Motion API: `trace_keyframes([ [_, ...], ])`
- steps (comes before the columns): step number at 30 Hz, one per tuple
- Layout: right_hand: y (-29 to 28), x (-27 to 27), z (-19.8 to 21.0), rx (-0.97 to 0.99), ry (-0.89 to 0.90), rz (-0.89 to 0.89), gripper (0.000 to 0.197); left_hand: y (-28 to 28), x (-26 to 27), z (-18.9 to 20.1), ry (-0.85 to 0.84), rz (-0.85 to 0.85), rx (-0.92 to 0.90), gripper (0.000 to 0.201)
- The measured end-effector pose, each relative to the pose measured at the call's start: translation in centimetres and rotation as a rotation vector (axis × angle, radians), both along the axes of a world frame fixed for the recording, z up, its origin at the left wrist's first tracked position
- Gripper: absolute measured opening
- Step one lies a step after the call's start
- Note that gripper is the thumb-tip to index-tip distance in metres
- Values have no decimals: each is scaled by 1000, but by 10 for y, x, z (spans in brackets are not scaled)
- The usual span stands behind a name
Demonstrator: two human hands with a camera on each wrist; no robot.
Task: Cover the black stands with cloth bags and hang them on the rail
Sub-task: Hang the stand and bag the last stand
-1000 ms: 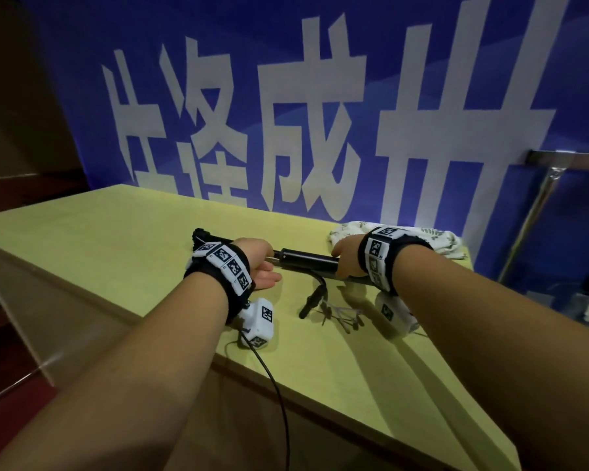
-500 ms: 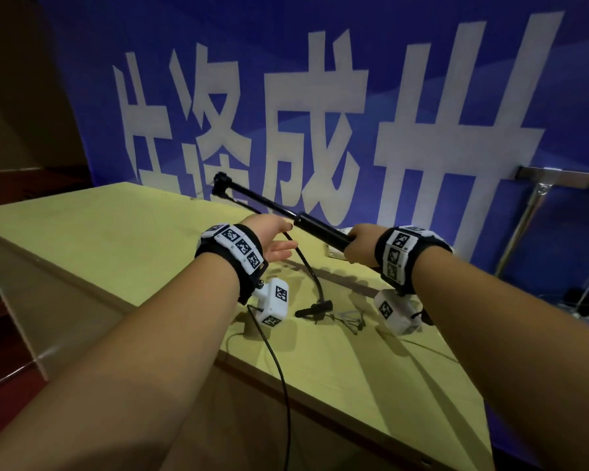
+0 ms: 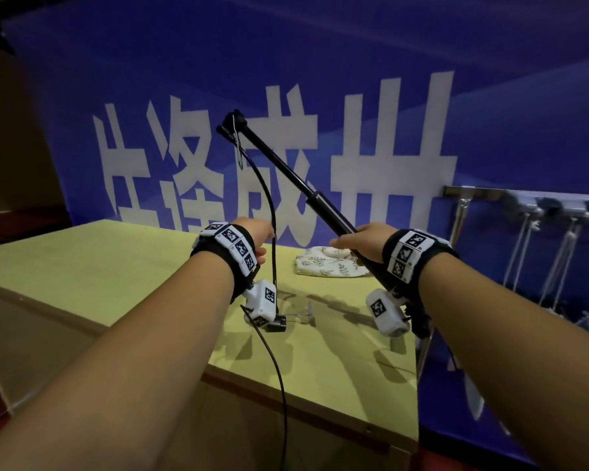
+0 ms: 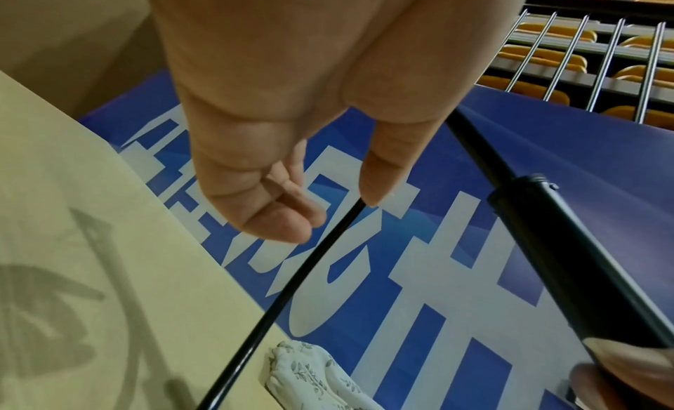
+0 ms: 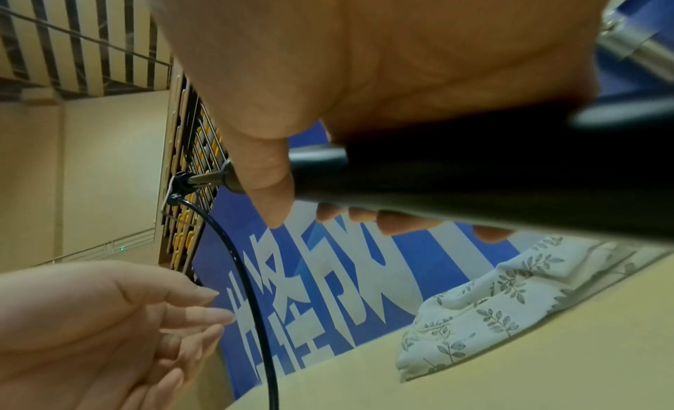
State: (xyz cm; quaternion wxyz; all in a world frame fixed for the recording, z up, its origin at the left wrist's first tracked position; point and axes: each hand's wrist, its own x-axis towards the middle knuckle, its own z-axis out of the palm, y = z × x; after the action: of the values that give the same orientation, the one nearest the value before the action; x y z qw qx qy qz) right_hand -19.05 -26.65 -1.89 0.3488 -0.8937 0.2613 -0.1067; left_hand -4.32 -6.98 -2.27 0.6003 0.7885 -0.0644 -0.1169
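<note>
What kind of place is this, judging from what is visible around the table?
Probably a sports hall or auditorium used for an event. Behind the yellow-green table hangs a large blue banner with big white characters, and the left wrist view shows rows of orange seats behind metal railings.

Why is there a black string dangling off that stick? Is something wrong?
It looks a bit messy, not broken. A black cable hangs loose from the tip of the black stand, which the right hand holds tilted above the table. The left hand reaches for it. The floral cloth bag lies crumpled, unused.
</note>
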Motion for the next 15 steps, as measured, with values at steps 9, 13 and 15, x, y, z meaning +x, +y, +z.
trace_keyframes([
  [9, -9, -51, 22, 24, -82, -50, 45, -28, -44, 21, -149, -186, -43, 18],
  [13, -15, -68, 24, 89, -168, -75, 41, -41, -60, 34, -208, -269, -100, 22],
  [15, -17, -74, 23, 147, -215, -75, 36, -47, -69, 39, -222, -290, -111, 23],
])
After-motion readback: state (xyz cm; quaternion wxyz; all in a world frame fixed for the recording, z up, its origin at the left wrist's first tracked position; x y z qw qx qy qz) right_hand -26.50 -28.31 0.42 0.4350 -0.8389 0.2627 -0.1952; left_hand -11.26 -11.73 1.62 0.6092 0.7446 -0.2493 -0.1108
